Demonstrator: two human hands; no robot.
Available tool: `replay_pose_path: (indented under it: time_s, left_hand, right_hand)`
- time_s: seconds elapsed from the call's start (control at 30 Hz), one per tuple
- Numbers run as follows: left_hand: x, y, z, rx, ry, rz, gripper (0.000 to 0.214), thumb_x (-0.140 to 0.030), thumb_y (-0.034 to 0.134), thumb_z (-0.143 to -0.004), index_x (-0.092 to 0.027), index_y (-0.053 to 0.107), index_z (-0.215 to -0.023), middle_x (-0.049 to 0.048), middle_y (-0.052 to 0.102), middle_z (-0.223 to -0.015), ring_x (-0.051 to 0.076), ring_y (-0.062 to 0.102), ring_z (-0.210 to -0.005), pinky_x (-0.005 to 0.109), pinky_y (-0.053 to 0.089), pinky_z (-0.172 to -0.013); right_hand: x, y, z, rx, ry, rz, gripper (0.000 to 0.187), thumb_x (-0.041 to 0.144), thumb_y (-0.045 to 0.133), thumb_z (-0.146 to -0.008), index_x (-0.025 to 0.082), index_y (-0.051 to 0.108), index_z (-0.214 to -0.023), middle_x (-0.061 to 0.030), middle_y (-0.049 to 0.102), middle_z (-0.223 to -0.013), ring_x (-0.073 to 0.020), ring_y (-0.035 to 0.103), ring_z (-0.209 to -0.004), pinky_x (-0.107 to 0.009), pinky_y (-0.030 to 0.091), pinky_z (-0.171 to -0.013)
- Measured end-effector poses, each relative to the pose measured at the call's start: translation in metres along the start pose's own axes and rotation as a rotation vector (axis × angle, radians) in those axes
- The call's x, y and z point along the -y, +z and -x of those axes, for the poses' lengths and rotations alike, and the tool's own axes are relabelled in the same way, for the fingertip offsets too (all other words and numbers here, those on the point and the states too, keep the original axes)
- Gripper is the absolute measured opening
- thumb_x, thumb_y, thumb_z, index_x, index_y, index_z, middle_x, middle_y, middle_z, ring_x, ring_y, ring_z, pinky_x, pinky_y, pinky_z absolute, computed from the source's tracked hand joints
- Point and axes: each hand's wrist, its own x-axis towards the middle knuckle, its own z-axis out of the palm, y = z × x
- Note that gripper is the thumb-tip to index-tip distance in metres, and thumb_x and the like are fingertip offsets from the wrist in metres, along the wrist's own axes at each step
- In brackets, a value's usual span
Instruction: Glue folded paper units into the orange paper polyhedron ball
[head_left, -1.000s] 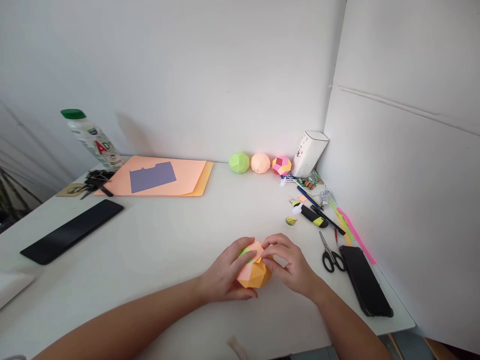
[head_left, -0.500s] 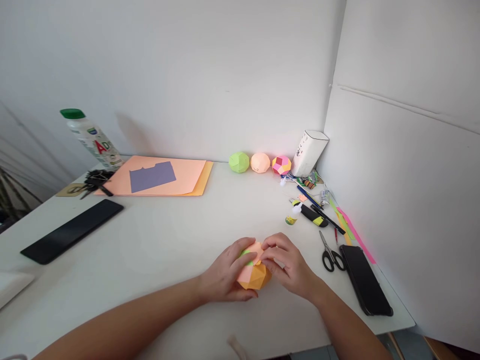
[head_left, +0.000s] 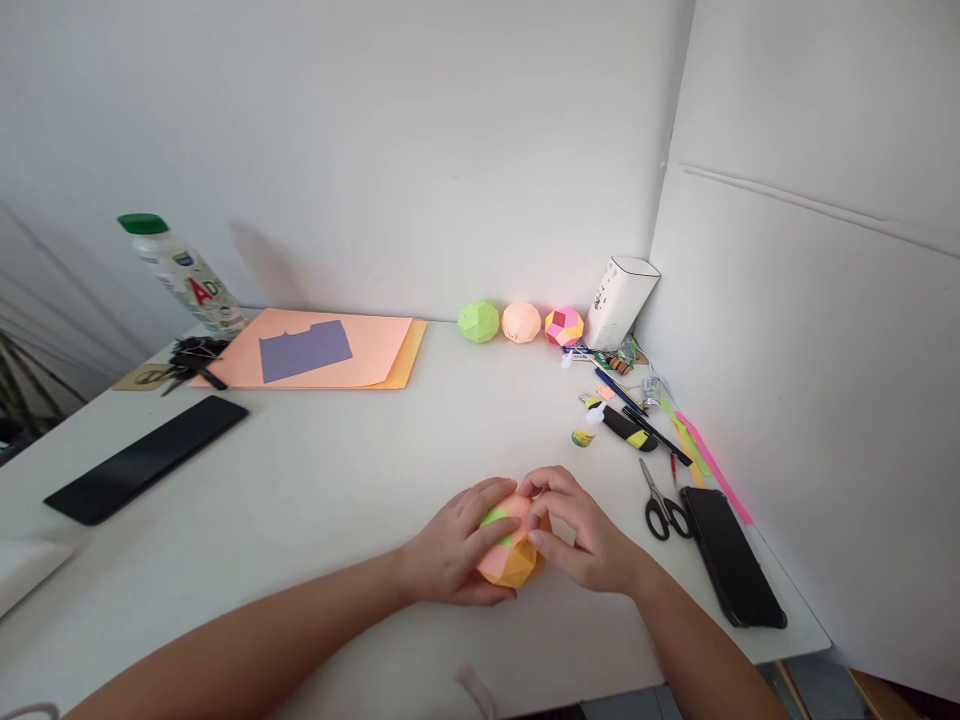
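Note:
A faceted paper ball in orange, pink and green is held low above the front middle of the white table. My left hand wraps round its left side, with fingers over the top and the thumb underneath. From the right, my right hand has its fingers bent, thumb and fingertips pressed on the ball's upper right side. Both hands partly cover the ball. Three finished-looking paper balls, one green, one peach and one pink and yellow, sit in a row by the wall.
At right lie scissors, a phone, a utility knife, a small glue bottle and paper strips. Coloured sheets, a bottle and a dark flat slab are at left.
My right thumb and fingers have spread slightly apart and lie flatter against the ball's right side. My left fingers have shifted a little over the top.

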Motion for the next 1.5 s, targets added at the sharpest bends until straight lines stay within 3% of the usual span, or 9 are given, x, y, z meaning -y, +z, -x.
replay_pose_path:
  time_s: [0.3,0.6,0.93,1.5]
  left_hand:
    - [-0.0015,0.0023,0.0022,-0.008,0.013,-0.070,0.063,-0.054,0.048,-0.089,-0.018,0.028,-0.137,0.0229,0.034,-0.136,0.036,0.039,-0.126,0.051,0.046,-0.094]
    - [-0.0014,0.0022,0.0019,-0.018,0.011,-0.087,0.063,-0.055,0.047,-0.089,-0.017,0.030,-0.135,0.0231,0.035,-0.135,0.035,0.040,-0.125,0.050,0.047,-0.093]
    - [0.0007,0.0048,0.0037,-0.015,0.020,-0.087,0.065,-0.057,0.045,-0.090,-0.017,0.026,-0.138,0.0237,0.034,-0.135,0.035,0.039,-0.126,0.052,0.047,-0.092]
    - [-0.0014,0.0058,0.0080,0.038,0.044,-0.148,0.064,-0.054,0.051,-0.087,-0.017,0.030,-0.135,0.0246,0.033,-0.137,0.038,0.037,-0.127,0.055,0.046,-0.094]
  right_hand:
    - [-0.0002,-0.0015,0.0018,0.047,-0.001,0.017,0.007,0.017,0.052,-0.088,0.022,0.056,-0.088,-0.0087,0.049,-0.115,-0.0220,0.047,-0.114,-0.041,0.046,-0.098]
    - [-0.0023,-0.0058,0.0003,0.075,-0.034,0.020,0.012,0.017,0.050,-0.092,0.023,0.060,-0.089,-0.0084,0.051,-0.115,-0.0207,0.049,-0.113,-0.035,0.050,-0.091]
    - [-0.0030,-0.0060,-0.0002,0.073,-0.032,0.012,0.013,0.016,0.054,-0.091,0.021,0.066,-0.092,-0.0079,0.051,-0.114,-0.0196,0.048,-0.113,-0.036,0.045,-0.097]
    - [0.0025,-0.0058,0.0024,0.091,-0.084,0.048,0.011,0.010,0.053,-0.083,0.019,0.059,-0.086,-0.0088,0.048,-0.116,-0.0205,0.046,-0.111,-0.038,0.045,-0.096]
